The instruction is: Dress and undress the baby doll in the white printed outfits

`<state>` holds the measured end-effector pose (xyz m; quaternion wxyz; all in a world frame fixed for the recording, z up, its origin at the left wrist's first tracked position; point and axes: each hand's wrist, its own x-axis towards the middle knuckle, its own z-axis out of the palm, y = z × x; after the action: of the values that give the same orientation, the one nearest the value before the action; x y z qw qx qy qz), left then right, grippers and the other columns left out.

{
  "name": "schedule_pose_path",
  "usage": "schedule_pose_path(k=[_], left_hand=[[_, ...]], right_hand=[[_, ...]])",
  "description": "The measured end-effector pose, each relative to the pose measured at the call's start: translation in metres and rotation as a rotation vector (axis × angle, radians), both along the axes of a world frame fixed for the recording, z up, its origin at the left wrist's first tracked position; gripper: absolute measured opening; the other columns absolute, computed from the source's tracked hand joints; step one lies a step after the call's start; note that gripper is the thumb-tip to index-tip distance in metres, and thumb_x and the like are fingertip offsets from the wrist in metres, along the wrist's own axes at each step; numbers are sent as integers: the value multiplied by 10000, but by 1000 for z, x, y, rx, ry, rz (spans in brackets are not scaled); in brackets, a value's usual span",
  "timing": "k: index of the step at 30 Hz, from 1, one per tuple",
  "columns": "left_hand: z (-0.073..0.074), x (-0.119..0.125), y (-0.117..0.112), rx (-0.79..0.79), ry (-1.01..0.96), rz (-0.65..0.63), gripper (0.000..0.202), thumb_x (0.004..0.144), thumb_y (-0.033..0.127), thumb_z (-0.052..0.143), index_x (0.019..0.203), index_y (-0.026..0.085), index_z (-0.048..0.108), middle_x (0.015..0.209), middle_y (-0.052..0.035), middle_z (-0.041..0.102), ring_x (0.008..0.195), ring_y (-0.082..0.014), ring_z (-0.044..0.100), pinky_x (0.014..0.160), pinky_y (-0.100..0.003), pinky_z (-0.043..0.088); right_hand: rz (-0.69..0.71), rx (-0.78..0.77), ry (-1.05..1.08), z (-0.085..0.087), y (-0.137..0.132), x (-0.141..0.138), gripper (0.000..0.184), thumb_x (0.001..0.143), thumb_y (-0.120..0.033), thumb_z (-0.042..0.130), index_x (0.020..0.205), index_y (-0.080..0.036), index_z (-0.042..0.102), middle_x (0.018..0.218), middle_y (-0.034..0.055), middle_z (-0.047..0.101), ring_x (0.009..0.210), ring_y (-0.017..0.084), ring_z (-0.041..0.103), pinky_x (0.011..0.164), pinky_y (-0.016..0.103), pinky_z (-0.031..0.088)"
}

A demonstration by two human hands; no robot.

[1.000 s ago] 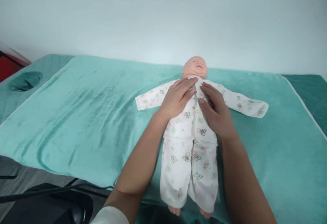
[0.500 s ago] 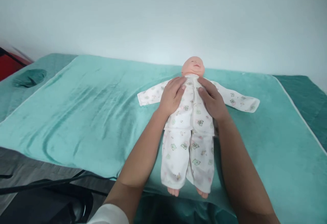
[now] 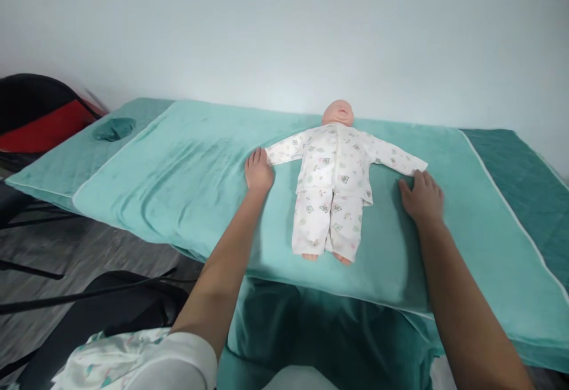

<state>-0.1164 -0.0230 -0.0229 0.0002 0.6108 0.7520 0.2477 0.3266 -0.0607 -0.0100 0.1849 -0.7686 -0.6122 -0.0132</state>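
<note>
A baby doll [image 3: 336,159] lies on its back on the teal cover, its arms spread out to both sides. It wears a white printed top [image 3: 331,162] and matching trousers [image 3: 326,221], with the toes showing below the hems. My left hand [image 3: 259,170] rests on the cover at the cuff of the sleeve on the left, fingers close together and touching or nearly touching it. At the opposite cuff lies my right hand [image 3: 424,196], thumb spread from the fingers, its fingertips against the sleeve end. Neither hand visibly grips the cloth.
The padded bed [image 3: 502,248] stands against a white wall [image 3: 284,40] and has a face hole [image 3: 114,130] at its left end. A black and red chair [image 3: 48,117] is at the far left. A black seat [image 3: 102,301] with printed cloth [image 3: 115,354] stands front left.
Both hands have left the doll's chest and moved outward to the sleeve ends. My view has pulled back, showing more of the bed and the chairs.
</note>
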Motion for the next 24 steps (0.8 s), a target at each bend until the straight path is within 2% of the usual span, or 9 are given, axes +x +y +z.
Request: schedule_pose_path(k=[3, 5, 9, 11, 13, 15, 18, 21, 24], left_hand=[[5, 3, -15, 77, -70, 70, 544, 911, 92, 369, 1428, 111, 540, 1544, -167, 495, 1458, -300, 431, 1227, -474, 339], [7, 7, -36, 130, -137, 4, 473, 928, 110, 374, 1350, 128, 586, 1446, -161, 575, 1386, -274, 498, 1187, -438, 397], [4, 26, -106, 150, -323, -219, 335, 948, 172, 422, 1212, 164, 628, 1233, -126, 685, 1183, -233, 624, 1071, -402, 494], [-1, 40, -147, 117, -407, -311, 312, 917, 166, 456, 1167, 191, 641, 1190, -96, 699, 1150, -223, 639, 1063, -411, 496], [-5, 54, -184, 83, -471, -423, 368, 846, 123, 490, 1171, 210, 638, 1202, -77, 694, 1179, -223, 630, 1091, -428, 477], [-8, 66, -211, 61, -508, -496, 452, 798, 110, 533, 1225, 231, 615, 1264, -79, 664, 1222, -230, 610, 1113, -440, 458], [-8, 80, -230, 51, -526, -499, 469, 803, 167, 636, 1262, 254, 588, 1276, -87, 651, 1208, -245, 609, 1111, -452, 454], [-3, 89, -234, 70, -563, -460, 294, 850, 241, 671, 1141, 244, 629, 1162, -80, 690, 1129, -243, 634, 1072, -448, 474], [6, 94, -236, 74, -634, -474, 132, 908, 318, 635, 1010, 236, 643, 1045, -68, 701, 1012, -222, 658, 958, -402, 526]], right_hand=[[76, 95, 87, -3, -33, -5, 574, 995, -450, 469, 1450, -104, 506, 1556, 253, 423, 1456, 366, 392, 1192, 567, 303], [211, 187, 204, -5, -62, -19, 539, 979, -483, 517, 1399, -147, 544, 1532, 236, 456, 1427, 352, 423, 1183, 543, 332], [430, 294, 489, -7, -127, -63, 422, 959, -462, 584, 1293, -203, 575, 1369, 163, 575, 1272, 298, 547, 1044, 502, 486], [540, 256, 596, -7, -157, -83, 370, 933, -447, 641, 1224, -226, 579, 1271, 138, 603, 1180, 274, 589, 948, 452, 534], [589, 204, 650, -5, -177, -98, 333, 907, -442, 687, 1152, -242, 583, 1191, 117, 613, 1124, 263, 608, 925, 433, 540], [584, 165, 672, -3, -186, -108, 310, 892, -457, 707, 1086, -248, 584, 1111, 97, 625, 1057, 252, 622, 918, 427, 538], [603, 88, 680, 5, -186, -115, 276, 907, -491, 678, 997, -246, 586, 1011, 76, 640, 956, 235, 626, 873, 404, 531], [639, 13, 670, 15, -182, -115, 266, 939, -495, 629, 898, -237, 578, 907, 55, 618, 848, 211, 596, 788, 367, 505], [657, -11, 717, 25, -184, -107, 223, 954, -437, 609, 872, -233, 573, 865, 34, 590, 793, 186, 559, 751, 341, 480]])
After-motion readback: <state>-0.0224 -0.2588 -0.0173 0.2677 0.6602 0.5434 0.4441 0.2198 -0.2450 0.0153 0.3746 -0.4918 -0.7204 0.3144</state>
